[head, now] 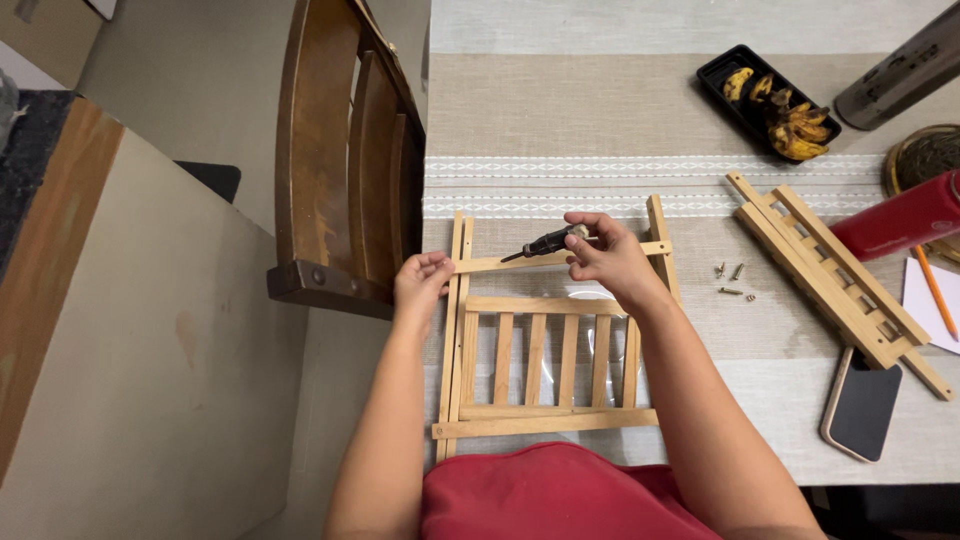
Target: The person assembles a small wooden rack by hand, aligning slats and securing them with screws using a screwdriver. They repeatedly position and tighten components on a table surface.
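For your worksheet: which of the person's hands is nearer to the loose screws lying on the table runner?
Right. The right hand, holding a screwdriver over the wooden frame, sits just left of the screws; the left hand grips the frame's far left edge.

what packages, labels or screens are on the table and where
phone: near table edge at right, by the loose wooden frame; rounded rectangle, dark blank face, pale rim
black tray: far right of table, rectangular plastic, yellow-brown food inside
paper: right edge, white sheet, orange pencil on it
no labels readable

Dark-screened phone at table's right edge
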